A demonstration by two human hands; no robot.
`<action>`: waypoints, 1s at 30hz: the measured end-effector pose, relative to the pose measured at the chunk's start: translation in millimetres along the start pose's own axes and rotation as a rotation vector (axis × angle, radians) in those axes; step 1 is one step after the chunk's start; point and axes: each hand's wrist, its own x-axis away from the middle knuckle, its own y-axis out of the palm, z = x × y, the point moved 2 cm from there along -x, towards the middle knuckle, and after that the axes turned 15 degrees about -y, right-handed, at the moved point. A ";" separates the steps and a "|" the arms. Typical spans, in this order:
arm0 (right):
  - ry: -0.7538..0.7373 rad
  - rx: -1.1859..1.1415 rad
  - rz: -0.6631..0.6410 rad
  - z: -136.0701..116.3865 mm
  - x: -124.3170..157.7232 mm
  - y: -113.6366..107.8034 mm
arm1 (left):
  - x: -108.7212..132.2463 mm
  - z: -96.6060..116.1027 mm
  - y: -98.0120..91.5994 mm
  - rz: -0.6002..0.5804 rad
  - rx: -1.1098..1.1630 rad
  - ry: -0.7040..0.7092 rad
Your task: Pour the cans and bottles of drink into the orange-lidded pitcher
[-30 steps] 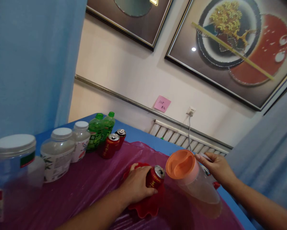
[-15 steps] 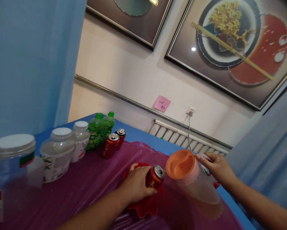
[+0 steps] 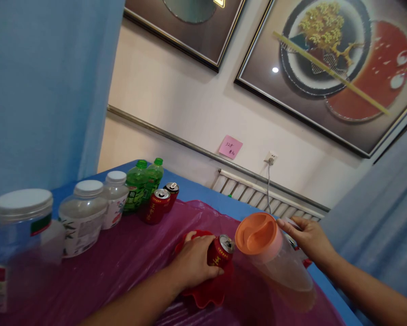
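Observation:
A red drink can (image 3: 221,251) with its top opened is gripped by my left hand (image 3: 197,261), tilted to the right over a red scalloped dish (image 3: 208,290). To its right, my right hand (image 3: 307,233) grips a clear pitcher (image 3: 284,267) with an orange lid (image 3: 257,233) by the handle side. The pitcher leans left, its lid close to the can's top. Brownish liquid seems to lie in its lower part. My right fingers partly hide the handle.
Left on the purple plastic sheet (image 3: 122,267) stand two red cans (image 3: 155,208), two green bottles (image 3: 135,188), and several clear white-lidded jars (image 3: 84,222). Behind are a radiator (image 3: 251,192), a plugged cord (image 3: 269,185) and a pipe rail (image 3: 176,136). Blue curtains (image 3: 47,90) hang at both sides.
Both hands, the can and the pitcher hold nearly the same positions. The view has shifted very slightly.

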 end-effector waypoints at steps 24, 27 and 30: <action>-0.003 0.043 -0.005 -3.7 -0.3 -2.2 | 3.5 4.5 -3.1 -0.034 -0.011 -0.008; 0.002 0.040 -0.013 -3.6 -0.3 -2.1 | 3.4 3.7 -2.8 -0.028 -0.004 -0.006; -0.004 0.037 -0.023 -2.4 -0.6 -2.0 | 3.1 3.1 -2.7 -0.038 -0.003 -0.012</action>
